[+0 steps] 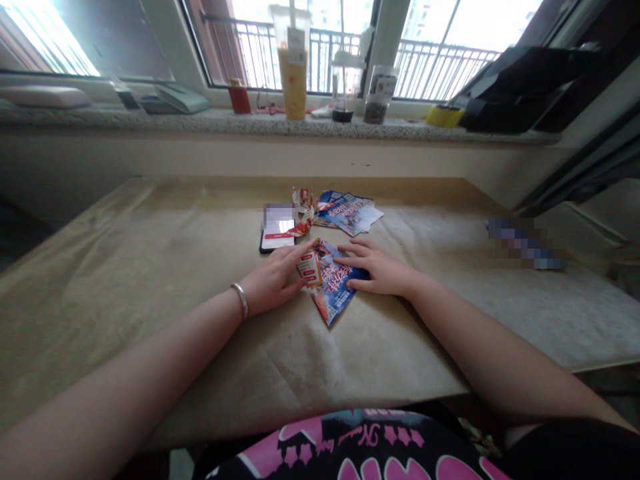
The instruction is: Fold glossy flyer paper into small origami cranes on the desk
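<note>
A blue and red printed paper sheet (333, 283), partly folded, lies on the table in front of me with one corner pointing toward my body. My left hand (281, 277), with a silver bracelet at the wrist, rests along its left edge, fingers stretched out. On the opposite side, my right hand (375, 268) lies flat with spread fingers on the sheet's right part. Just beyond sits a phone (278, 227) with a lit screen. Beside it stands a folded red and white paper piece (303, 207), and more blue printed sheets (353, 213) are fanned out to its right.
A pale cover drapes the table (175, 280). On the granite sill (210, 123) stand a tall cup of yellow drink (294, 80), a clear cup (345, 83), a jar (381, 97) and a black bag (520, 90). A blurred item (525, 243) lies far right.
</note>
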`<state>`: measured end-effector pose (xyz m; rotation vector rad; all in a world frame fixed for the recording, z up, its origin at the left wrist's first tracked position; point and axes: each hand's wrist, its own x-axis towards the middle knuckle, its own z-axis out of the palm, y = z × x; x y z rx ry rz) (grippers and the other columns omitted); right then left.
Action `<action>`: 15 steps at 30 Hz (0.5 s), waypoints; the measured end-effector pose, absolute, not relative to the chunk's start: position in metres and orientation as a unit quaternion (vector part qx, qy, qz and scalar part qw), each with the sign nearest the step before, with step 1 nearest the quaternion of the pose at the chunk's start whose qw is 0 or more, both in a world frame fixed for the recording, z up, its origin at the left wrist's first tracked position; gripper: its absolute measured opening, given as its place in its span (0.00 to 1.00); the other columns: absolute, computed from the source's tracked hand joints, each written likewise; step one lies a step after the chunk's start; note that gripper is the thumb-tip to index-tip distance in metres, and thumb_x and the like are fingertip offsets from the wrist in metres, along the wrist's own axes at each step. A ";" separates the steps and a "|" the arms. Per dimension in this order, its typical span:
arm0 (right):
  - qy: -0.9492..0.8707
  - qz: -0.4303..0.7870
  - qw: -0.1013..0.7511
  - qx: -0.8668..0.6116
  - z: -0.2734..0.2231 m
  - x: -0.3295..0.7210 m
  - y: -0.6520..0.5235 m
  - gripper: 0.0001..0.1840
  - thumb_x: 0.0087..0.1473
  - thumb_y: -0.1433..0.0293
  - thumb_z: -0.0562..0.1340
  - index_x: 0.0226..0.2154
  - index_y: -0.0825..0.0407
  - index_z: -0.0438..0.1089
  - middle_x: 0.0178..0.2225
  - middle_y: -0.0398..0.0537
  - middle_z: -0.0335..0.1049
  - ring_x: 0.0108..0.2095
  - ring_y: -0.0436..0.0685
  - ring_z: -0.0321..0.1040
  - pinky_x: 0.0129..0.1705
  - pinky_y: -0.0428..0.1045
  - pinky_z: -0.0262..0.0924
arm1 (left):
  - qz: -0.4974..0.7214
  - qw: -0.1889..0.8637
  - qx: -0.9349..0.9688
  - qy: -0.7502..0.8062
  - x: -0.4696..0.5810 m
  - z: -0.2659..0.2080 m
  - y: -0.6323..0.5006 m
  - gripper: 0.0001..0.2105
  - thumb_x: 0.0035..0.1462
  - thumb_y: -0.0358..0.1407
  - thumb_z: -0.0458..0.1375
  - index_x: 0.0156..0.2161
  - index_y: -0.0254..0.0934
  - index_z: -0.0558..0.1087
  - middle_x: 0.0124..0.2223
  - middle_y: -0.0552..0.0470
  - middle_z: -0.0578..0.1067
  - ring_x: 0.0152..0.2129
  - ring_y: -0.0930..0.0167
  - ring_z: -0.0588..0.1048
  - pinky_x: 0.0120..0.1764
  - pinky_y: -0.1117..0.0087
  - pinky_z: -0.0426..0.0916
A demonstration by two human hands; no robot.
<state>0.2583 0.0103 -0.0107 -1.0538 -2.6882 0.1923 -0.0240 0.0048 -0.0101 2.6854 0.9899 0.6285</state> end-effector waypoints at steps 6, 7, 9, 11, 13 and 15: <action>-0.918 0.035 0.118 -0.377 -0.008 0.262 0.010 0.30 0.56 0.56 0.59 0.58 0.49 0.64 0.61 0.56 0.57 0.63 0.68 0.47 0.63 0.64 0.46 | 0.288 0.122 0.891 0.330 -0.028 -0.008 0.008 0.31 0.59 0.34 0.53 0.65 0.38 0.48 0.56 0.41 0.66 0.54 0.62 0.65 0.58 0.55 0.60; -0.918 0.033 0.118 -0.378 -0.008 0.262 0.010 0.29 0.56 0.56 0.59 0.58 0.49 0.64 0.61 0.56 0.57 0.63 0.68 0.47 0.62 0.64 0.47 | 0.293 0.114 0.891 0.326 -0.029 -0.007 0.009 0.30 0.59 0.34 0.54 0.64 0.39 0.50 0.55 0.42 0.66 0.54 0.62 0.65 0.58 0.55 0.60; -0.917 0.030 0.117 -0.381 -0.009 0.263 0.010 0.29 0.56 0.56 0.58 0.58 0.49 0.64 0.61 0.55 0.57 0.63 0.67 0.47 0.62 0.64 0.48 | 0.287 0.088 0.900 0.317 -0.032 -0.006 0.011 0.28 0.59 0.33 0.54 0.63 0.40 0.53 0.56 0.43 0.66 0.54 0.63 0.65 0.57 0.57 0.62; -0.916 0.029 0.118 -0.381 -0.010 0.264 0.011 0.29 0.57 0.56 0.58 0.58 0.49 0.63 0.61 0.55 0.57 0.63 0.67 0.47 0.62 0.64 0.48 | 0.264 0.058 0.913 0.305 -0.035 -0.005 0.013 0.26 0.59 0.32 0.54 0.62 0.42 0.57 0.54 0.45 0.68 0.51 0.64 0.66 0.55 0.59 0.64; -0.917 0.029 0.120 -0.380 -0.011 0.264 0.012 0.29 0.57 0.56 0.58 0.58 0.49 0.64 0.61 0.56 0.57 0.63 0.67 0.47 0.62 0.64 0.48 | 0.237 0.030 0.928 0.285 -0.039 -0.003 0.015 0.21 0.60 0.32 0.52 0.59 0.42 0.62 0.49 0.46 0.71 0.46 0.66 0.69 0.51 0.60 0.66; -0.917 0.026 0.120 -0.379 -0.012 0.264 0.012 0.29 0.57 0.56 0.58 0.58 0.51 0.64 0.62 0.57 0.56 0.63 0.67 0.47 0.62 0.64 0.48 | 0.212 -0.004 0.944 0.254 -0.042 -0.002 0.018 0.16 0.61 0.32 0.51 0.54 0.42 0.69 0.44 0.47 0.73 0.42 0.67 0.71 0.48 0.62 0.67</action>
